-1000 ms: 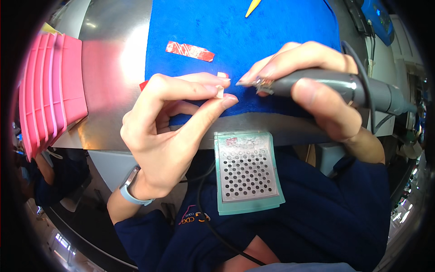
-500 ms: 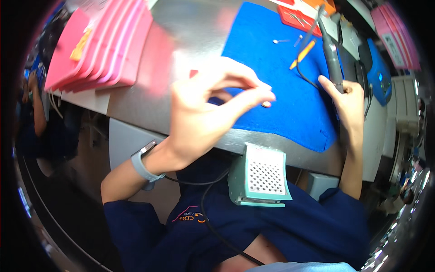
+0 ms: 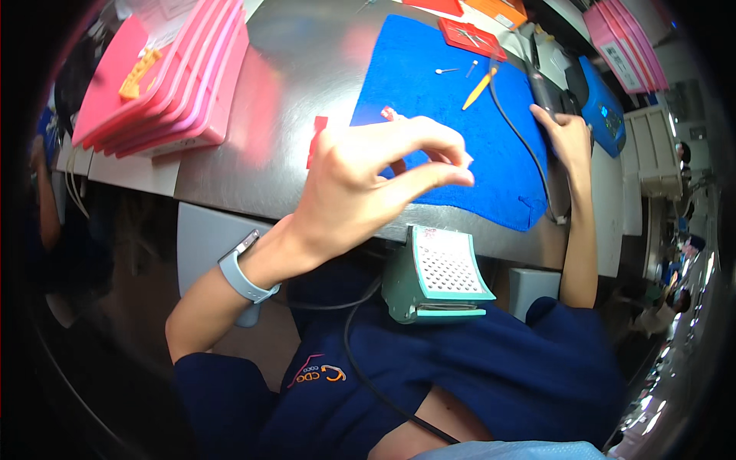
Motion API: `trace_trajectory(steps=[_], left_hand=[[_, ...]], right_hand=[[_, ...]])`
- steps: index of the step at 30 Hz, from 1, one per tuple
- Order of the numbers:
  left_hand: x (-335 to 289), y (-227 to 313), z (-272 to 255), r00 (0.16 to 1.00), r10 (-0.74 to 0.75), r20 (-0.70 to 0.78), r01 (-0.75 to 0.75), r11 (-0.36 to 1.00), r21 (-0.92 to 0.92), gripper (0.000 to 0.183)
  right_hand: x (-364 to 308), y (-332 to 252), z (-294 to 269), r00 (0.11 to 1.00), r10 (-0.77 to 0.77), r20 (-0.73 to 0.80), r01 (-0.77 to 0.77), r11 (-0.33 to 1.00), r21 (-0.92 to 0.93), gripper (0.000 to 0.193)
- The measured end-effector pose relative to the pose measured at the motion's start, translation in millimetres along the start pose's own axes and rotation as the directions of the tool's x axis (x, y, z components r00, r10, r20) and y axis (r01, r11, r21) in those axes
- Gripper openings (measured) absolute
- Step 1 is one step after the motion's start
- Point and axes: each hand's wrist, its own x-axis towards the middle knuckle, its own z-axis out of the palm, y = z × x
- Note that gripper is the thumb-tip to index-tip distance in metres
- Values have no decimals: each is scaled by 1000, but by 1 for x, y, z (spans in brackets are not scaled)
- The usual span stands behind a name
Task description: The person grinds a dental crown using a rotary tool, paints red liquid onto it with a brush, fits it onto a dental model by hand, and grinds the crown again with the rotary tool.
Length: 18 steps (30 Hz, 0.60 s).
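Note:
My left hand (image 3: 376,176), with a grey-banded watch (image 3: 244,277) on its wrist, is raised over the near part of a blue cloth (image 3: 452,146). Its thumb and forefinger are pinched together; a tiny pale bit shows at the tips, too small to name. On the right, my right hand (image 3: 573,142) has its fingers round a black pen-shaped handpiece (image 3: 543,93) beside the cloth's right edge. A dark cable (image 3: 515,126) loops over the cloth. An orange pen-like tool (image 3: 478,90) and a small white-headed pin (image 3: 446,71) lie on the cloth.
Stacked pink trays (image 3: 172,100) stand at the left, with more pink trays (image 3: 625,54) far right. Behind the cloth are a red tray (image 3: 469,37) of thin tools and a blue device (image 3: 603,107). A mint-green perforated box (image 3: 445,268) sits at the table's front edge.
The view has shifted, and the cable now loops lower along the cloth's right side. My left hand stays pinched; a small red item behind it has come into sight. My right hand keeps its hold.

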Motion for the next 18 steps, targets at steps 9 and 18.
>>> trace_trajectory(steps=[9, 18], left_hand=[[-3, -2, 4, 999, -37, -29, 40, 994, 97, 12], [-5, -2, 9, 942, 334, -23, -292, 854, 431, 21]], right_hand=[[-72, -57, -26, 829, -410, -381, 531, 790, 306, 28], [-116, -105, -16, 606, -788, 103, 223, 293, 930, 24]])
